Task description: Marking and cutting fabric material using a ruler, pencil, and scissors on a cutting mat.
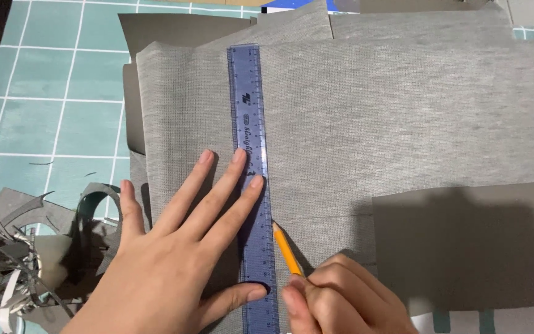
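Ruler [253,185], blue and translucent, lay lengthwise on the grey fabric [390,117], running from the near edge of view away toward the far side. Nearest, at the bottom right, was the right hand [341,297], fingers [307,298] curled and pressed together, pinching a yellow pencil [287,248]. Pointed up and to the left, with the sharpened tip just touching the fabric at the ruler's right edge. Beside it, at the bottom left, was the left hand [180,260], flat and palm down, fingers [224,192] spread wide. Rested with the thumb across the ruler's near end and two longer fingertips on its middle stretch, pressing it to the cloth, while the remaining fingers lay on the fabric to the left. To the right of the right hand, a darker grey sheet [471,247] overlapped the fabric. To the left of the left hand, a heap of dark grey scraps and thin curled offcuts [26,260] sat near the fabric's edge. Beneath everything, a teal cutting mat [50,93] with white grid lines covered the counter, showing along the left side. Farther off, more dark grey sheet edges [174,31] stuck out from under the fabric's far corner.
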